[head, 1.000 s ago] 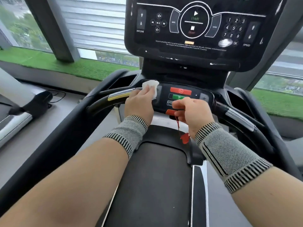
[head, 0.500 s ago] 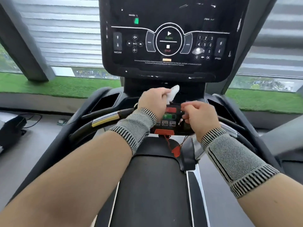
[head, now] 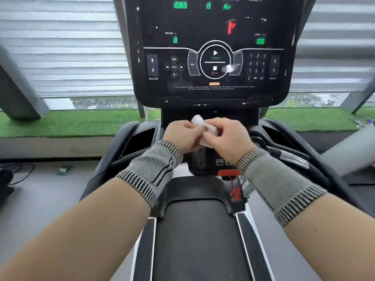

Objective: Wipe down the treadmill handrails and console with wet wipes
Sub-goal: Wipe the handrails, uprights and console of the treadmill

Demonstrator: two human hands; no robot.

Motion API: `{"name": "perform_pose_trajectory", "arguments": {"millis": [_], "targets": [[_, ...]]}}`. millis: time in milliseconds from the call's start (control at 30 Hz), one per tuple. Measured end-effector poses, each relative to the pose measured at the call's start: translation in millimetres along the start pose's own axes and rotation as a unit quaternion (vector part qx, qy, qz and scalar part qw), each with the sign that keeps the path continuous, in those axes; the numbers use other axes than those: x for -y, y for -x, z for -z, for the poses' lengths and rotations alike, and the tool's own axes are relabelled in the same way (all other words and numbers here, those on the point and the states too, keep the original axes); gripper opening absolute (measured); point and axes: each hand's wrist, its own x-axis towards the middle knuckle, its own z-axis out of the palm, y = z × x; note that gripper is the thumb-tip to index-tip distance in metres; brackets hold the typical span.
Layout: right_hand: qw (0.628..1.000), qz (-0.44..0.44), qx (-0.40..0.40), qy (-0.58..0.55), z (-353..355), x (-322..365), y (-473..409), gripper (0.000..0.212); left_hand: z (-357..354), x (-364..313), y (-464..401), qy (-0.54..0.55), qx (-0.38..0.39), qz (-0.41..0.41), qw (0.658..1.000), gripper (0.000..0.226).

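Head view looks down two forearms in grey knitted wrist sleeves to both hands, which meet just below the treadmill console (head: 213,47). The left hand (head: 182,135) and the right hand (head: 227,136) each curl their fingers round the same white wet wipe (head: 203,126), pinching it between them; one crumpled end sticks up above the knuckles, and another fold shows lower down between the palms. The wipe is held in the air in front of the console's neck, apart from the screen and, as far as the blur lets me judge, not touching the small control panel (head: 211,161) beneath the hands. That panel is mostly hidden; a few speed buttons and an orange safety key (head: 228,173) show at its lower edge, with a red clip (head: 235,192) hanging from it on a cord. The console shows green digits, a round start and stop pad, and a number keypad. A handrail (head: 294,159) with a metal grip sensor runs to the right. The dark running belt (head: 198,240) lies below the arms.
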Motion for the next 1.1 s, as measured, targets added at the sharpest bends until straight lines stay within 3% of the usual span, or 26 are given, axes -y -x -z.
{"name": "perform_pose_trajectory", "arguments": {"millis": [67, 133, 233, 300, 367, 633, 733, 867, 967, 1100], "targets": [[0.994, 0.058, -0.023, 0.084, -7, -1, -5, 0.022, 7, 1, 1, 0.012, 0.033, 0.011, 0.999, 0.009], [0.983, 0.093, -0.052, 0.148, -9, -6, -13, 0.018, 18, 7, -2, -0.029, 0.012, -0.033, 0.999, 0.008], [0.955, 0.108, 0.010, 0.275, -23, -10, -16, 0.025, 30, 18, -4, -0.229, -0.073, -0.131, 0.962, 0.023], [0.947, 0.165, 0.040, 0.273, -40, -3, -7, 0.023, 29, 26, -3, -0.323, -0.081, -0.149, 0.931, 0.028], [0.957, 0.186, 0.029, 0.219, -48, -1, 2, 0.021, 25, 30, -4, -0.348, -0.093, -0.152, 0.921, 0.029], [0.977, 0.014, -0.007, 0.213, 10, -49, -6, 0.017, 5, 35, 2, -0.379, -0.103, -0.193, 0.899, 0.030], [0.979, 0.005, 0.005, 0.205, -3, -35, -11, 0.027, 3, 36, 2, -0.386, -0.119, -0.183, 0.896, 0.028], [0.974, 0.057, 0.061, 0.209, -32, -12, -14, 0.019, 2, 35, 2, -0.417, -0.130, -0.171, 0.883, 0.025], [0.981, 0.051, 0.033, 0.183, -17, -29, -7, 0.018, 1, 35, 3, -0.405, -0.138, -0.157, 0.890, 0.026], [0.976, -0.030, -0.028, 0.214, 29, -73, 2, 0.013, -2, 36, 3, -0.374, -0.154, -0.156, 0.901, 0.024]]}}
